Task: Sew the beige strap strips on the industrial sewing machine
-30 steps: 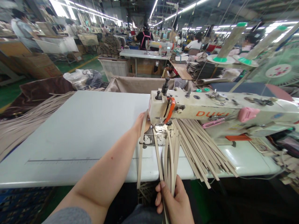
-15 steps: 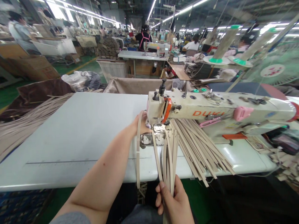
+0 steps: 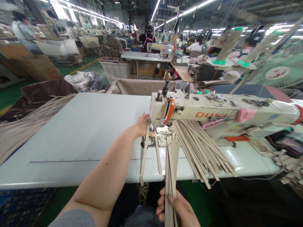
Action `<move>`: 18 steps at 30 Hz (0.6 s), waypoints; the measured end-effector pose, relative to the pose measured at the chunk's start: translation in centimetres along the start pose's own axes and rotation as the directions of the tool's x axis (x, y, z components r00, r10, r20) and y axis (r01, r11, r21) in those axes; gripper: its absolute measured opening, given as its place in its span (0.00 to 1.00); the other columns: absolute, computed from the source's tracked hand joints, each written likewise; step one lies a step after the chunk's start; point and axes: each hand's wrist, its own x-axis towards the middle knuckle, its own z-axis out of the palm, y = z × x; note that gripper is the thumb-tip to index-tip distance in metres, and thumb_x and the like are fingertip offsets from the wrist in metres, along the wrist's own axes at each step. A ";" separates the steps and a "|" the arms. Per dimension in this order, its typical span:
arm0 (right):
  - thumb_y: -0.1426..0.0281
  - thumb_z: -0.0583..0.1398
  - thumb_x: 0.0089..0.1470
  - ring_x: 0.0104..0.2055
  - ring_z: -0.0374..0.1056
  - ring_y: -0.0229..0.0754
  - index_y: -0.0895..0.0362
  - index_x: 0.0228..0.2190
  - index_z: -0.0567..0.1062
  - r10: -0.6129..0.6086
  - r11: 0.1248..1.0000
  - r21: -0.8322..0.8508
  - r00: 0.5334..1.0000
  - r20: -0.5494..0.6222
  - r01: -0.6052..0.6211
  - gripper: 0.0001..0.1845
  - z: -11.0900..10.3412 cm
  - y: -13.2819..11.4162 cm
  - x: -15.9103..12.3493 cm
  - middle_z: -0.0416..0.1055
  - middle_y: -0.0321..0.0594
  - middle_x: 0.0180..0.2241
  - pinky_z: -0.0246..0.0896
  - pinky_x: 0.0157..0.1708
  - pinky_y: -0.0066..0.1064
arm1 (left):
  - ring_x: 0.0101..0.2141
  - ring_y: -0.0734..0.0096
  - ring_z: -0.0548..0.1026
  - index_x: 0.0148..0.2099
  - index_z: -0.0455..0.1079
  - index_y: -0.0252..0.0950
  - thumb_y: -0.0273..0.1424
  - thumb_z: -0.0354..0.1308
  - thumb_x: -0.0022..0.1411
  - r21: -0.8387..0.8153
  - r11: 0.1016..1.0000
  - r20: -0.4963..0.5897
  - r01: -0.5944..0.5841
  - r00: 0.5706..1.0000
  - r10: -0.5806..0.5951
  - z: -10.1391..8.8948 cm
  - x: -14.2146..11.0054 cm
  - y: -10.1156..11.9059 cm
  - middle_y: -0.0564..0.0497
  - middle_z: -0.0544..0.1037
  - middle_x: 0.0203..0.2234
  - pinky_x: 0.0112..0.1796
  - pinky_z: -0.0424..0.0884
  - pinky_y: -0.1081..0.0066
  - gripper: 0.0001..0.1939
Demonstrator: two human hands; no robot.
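Observation:
My left hand (image 3: pixel 142 126) is at the left side of the sewing machine's head (image 3: pixel 157 108), closed around a narrow beige strip (image 3: pixel 144 159) that hangs past the table edge. Its fingertips are partly hidden, by the strip and the machine. A second beige strip (image 3: pixel 158 157) runs from beside the presser foot toward me, its near end lying loose on the table. Low in front of the table edge, my right hand (image 3: pixel 178 206) grips a bundle of beige strips (image 3: pixel 170 176); their far ends rest close to the needle plate (image 3: pixel 162 138).
More strips (image 3: pixel 201 151) lie fanned out under the machine arm. Another heap of strips (image 3: pixel 35 123) is at the far left. The white table (image 3: pixel 94 126) carries a printed ruler line. Thread cones (image 3: pixel 227 47) and a green fan (image 3: pixel 276 72) stand right. Co-workers sit farther back.
My right hand has let go of the strip by the presser foot and holds the bundle slightly lower. The strip at my left hand has lost its loop and hangs straighter.

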 end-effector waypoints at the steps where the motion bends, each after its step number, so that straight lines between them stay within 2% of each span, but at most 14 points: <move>1: 0.45 0.86 0.42 0.30 0.83 0.45 0.59 0.39 0.91 -0.007 1.000 -0.009 1.000 -0.001 0.007 0.35 -0.1 0.1 -0.2 0.86 0.43 0.29 0.76 0.31 0.31 | 0.74 0.24 0.66 0.66 0.80 0.39 0.43 0.86 0.40 0.031 0.999 0.023 0.022 0.999 -0.023 -0.1 0.0 0.3 0.35 0.75 0.71 0.76 0.63 0.32 0.49; 5: 0.47 0.85 0.49 0.25 0.79 0.40 0.57 0.43 0.89 -0.068 0.995 -0.075 0.998 0.004 0.068 0.31 -0.2 0.4 -0.6 0.85 0.39 0.27 0.75 0.31 0.29 | 0.76 0.26 0.63 0.67 0.80 0.39 0.46 0.84 0.45 0.092 0.994 0.065 0.064 0.995 -0.070 -0.4 -0.3 1.0 0.37 0.73 0.73 0.78 0.60 0.38 0.47; 9: 0.46 0.86 0.46 0.26 0.82 0.42 0.56 0.44 0.87 -0.072 0.994 -0.085 0.997 -0.030 0.069 0.35 -0.1 0.6 -0.5 0.84 0.36 0.27 0.74 0.27 0.29 | 0.76 0.29 0.63 0.68 0.80 0.42 0.47 0.82 0.48 0.087 0.995 0.073 0.043 0.996 -0.049 -0.5 -0.4 0.9 0.41 0.75 0.72 0.78 0.60 0.39 0.46; 14: 0.45 0.85 0.45 0.22 0.78 0.38 0.56 0.38 0.83 -0.072 0.989 -0.137 0.996 -0.052 0.064 0.34 0.0 0.5 -0.4 0.85 0.38 0.28 0.70 0.23 0.25 | 0.77 0.24 0.61 0.69 0.78 0.43 0.49 0.83 0.46 0.100 0.993 0.082 0.062 0.994 -0.071 -0.6 -0.4 1.0 0.40 0.71 0.76 0.77 0.61 0.36 0.49; 18: 0.42 0.84 0.45 0.24 0.79 0.40 0.56 0.35 0.80 -0.089 0.982 -0.170 0.995 -0.052 0.079 0.35 0.2 0.3 -0.4 0.83 0.36 0.27 0.70 0.21 0.25 | 0.77 0.27 0.61 0.72 0.76 0.42 0.49 0.83 0.46 0.105 0.991 0.085 0.077 0.993 -0.086 -0.7 -0.5 1.4 0.40 0.67 0.78 0.79 0.60 0.40 0.52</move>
